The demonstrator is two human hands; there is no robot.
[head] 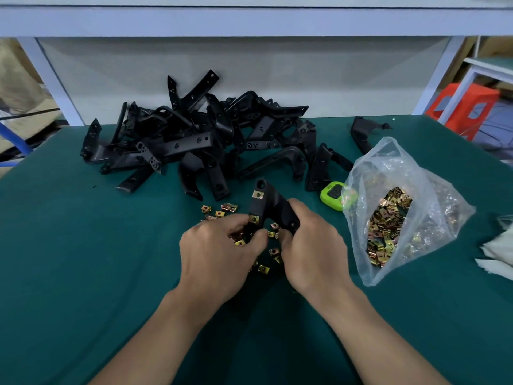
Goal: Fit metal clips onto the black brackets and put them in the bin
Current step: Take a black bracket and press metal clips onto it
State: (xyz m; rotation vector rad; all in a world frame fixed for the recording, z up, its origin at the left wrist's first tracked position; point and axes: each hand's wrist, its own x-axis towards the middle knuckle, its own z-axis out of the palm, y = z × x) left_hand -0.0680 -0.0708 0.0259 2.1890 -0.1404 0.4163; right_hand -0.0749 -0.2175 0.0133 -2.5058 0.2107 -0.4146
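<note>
Both hands hold one black bracket above the green table, just in front of me. My right hand grips its right leg. My left hand pinches the lower end of its left leg, where a gold metal clip sits. Another clip is fitted higher on the same leg. Loose clips lie scattered on the mat around and under my hands. A heap of black brackets lies behind. No bin is in view.
A clear plastic bag full of clips lies open at the right. A lime-green timer sits beside it. One separate bracket lies at the far right. White cloth is at the right edge. The green mat covers the table.
</note>
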